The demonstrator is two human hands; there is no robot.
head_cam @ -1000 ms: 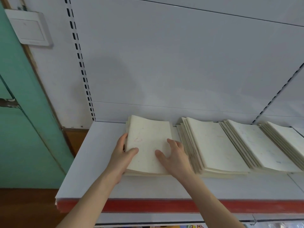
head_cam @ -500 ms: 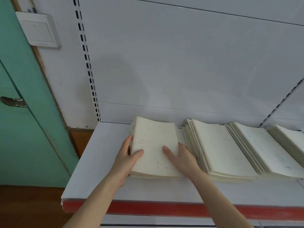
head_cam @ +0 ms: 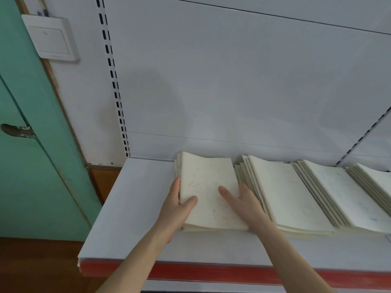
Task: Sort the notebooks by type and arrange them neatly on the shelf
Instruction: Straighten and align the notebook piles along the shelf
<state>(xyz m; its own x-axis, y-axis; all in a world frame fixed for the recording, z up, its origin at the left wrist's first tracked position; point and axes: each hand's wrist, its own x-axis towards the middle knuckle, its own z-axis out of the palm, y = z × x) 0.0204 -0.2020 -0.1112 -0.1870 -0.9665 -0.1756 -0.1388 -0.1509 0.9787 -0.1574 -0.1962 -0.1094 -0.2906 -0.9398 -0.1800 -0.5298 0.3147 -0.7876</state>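
On the white metal shelf [head_cam: 131,208] the cream paper notebook stack [head_cam: 206,182] lay flat, similar cream stacks [head_cam: 285,193] at its 3 o'clock. The left hand [head_cam: 175,210] held its 9 o'clock edge, the right hand [head_cam: 243,205] its 3 o'clock edge, each grip closed round it, thumb on top.

The rightmost notebook stack [head_cam: 377,182] and the shelf [head_cam: 127,208] are cut off by the right edge. The right hand [head_cam: 243,206] has its fingers hidden behind the leftmost notebook stack [head_cam: 207,182]. Cover markings cannot be read.
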